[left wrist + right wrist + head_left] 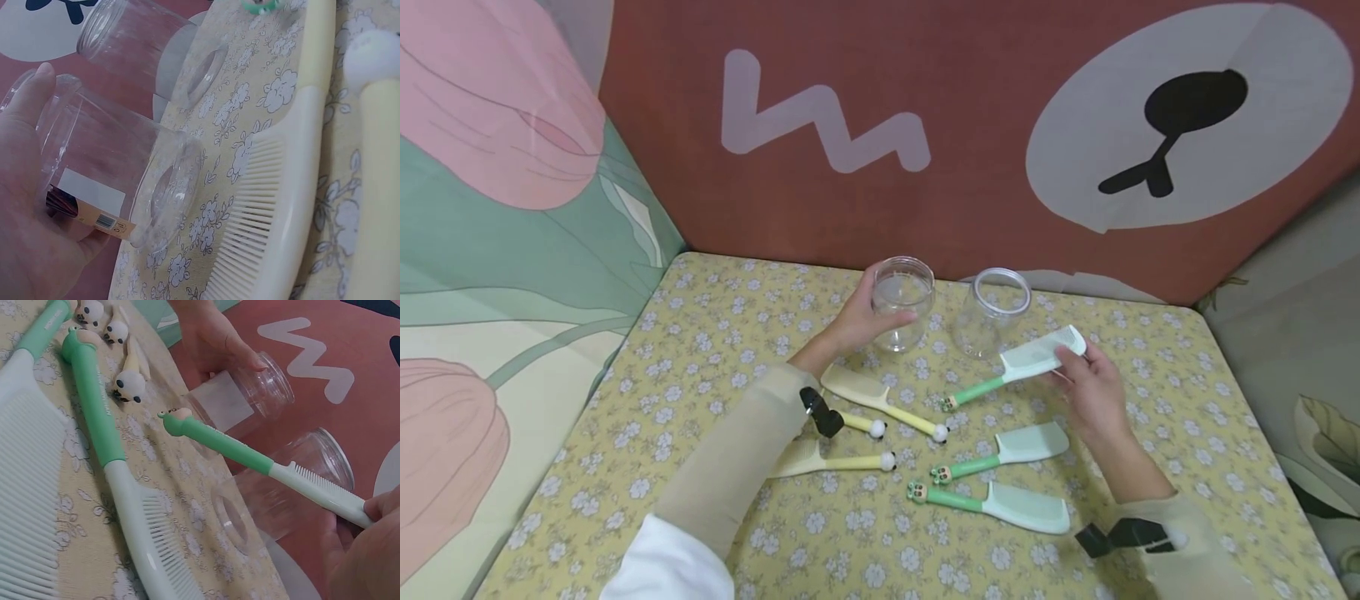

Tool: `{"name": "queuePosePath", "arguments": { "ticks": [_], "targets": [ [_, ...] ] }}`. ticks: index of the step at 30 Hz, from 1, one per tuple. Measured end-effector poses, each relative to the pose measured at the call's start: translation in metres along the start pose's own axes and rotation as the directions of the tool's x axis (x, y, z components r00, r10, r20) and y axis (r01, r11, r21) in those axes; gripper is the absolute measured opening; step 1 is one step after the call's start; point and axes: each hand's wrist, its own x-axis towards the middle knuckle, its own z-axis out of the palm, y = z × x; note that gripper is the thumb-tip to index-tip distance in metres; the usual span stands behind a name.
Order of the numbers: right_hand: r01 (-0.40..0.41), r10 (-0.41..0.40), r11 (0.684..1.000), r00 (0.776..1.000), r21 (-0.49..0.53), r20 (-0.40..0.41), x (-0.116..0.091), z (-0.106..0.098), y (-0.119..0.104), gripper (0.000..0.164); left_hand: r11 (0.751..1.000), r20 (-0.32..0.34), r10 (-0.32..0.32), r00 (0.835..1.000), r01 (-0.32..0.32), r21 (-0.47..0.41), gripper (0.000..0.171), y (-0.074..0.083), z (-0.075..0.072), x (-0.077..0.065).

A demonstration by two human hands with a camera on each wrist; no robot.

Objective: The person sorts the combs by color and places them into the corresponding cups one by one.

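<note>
My left hand point(867, 315) grips a clear plastic jar point(904, 304) round its side at the back of the table; a label point(94, 203) shows on it in the left wrist view. A second clear jar point(988, 312) stands just to its right. My right hand point(1093, 387) pinches a green-handled comb point(1037, 354) by the end of its pale toothed part, the handle's figure end pointing left, in front of the second jar. Two more green combs point(1033, 442) point(1026, 506) lie below it, near my right wrist.
Several yellow-handled combs point(857, 387) with white ball-shaped animal heads lie around and under my left forearm. The table point(640, 417) wears a yellow floral cloth. Behind it rises a reddish-brown printed wall point(970, 208), with another printed panel point(550, 250) on the left.
</note>
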Motion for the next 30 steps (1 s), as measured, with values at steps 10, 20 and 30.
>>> {"name": "queuePosePath", "arguments": {
  "ticks": [10, 20, 30],
  "targets": [
    [0.07, -0.075, 0.996, 0.993, 0.054, 0.093, 0.004, -0.002, -0.024, 0.029, 1.0, 0.001, -0.007, 1.0, 0.007, 0.001, 0.098, -0.003, 0.0, 0.001],
    [0.132, -0.147, 0.985, 0.98, 0.114, 0.134, 0.013, -0.002, -0.058, 0.024, 1.0, 0.005, -0.013, 1.0, 0.013, -0.003, 0.098, -0.001, -0.001, 0.001],
    [0.247, -0.257, 0.966, 0.956, 0.08, 0.145, 0.017, 0.007, -0.098, 0.038, 1.0, -0.002, -0.028, 1.0, 0.028, 0.011, 0.098, -0.001, -0.001, 0.001]
  ]
}}
